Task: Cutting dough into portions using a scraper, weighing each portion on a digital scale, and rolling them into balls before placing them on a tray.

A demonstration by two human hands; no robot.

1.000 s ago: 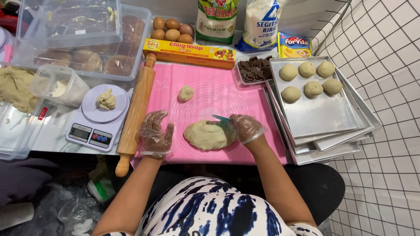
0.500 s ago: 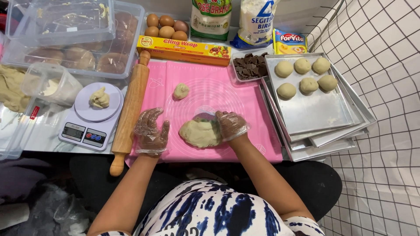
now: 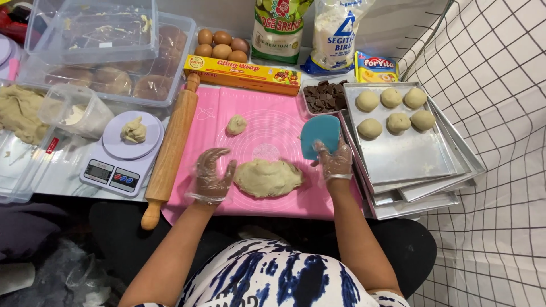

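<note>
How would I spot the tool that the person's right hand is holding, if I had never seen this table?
Find the pink mat in the middle of the table. At its right edge, just left of the stacked metal trays, the gloved right hand holds a scraper up. It is flat, rounded and teal-blue, the only blue thing on the mat.
</note>
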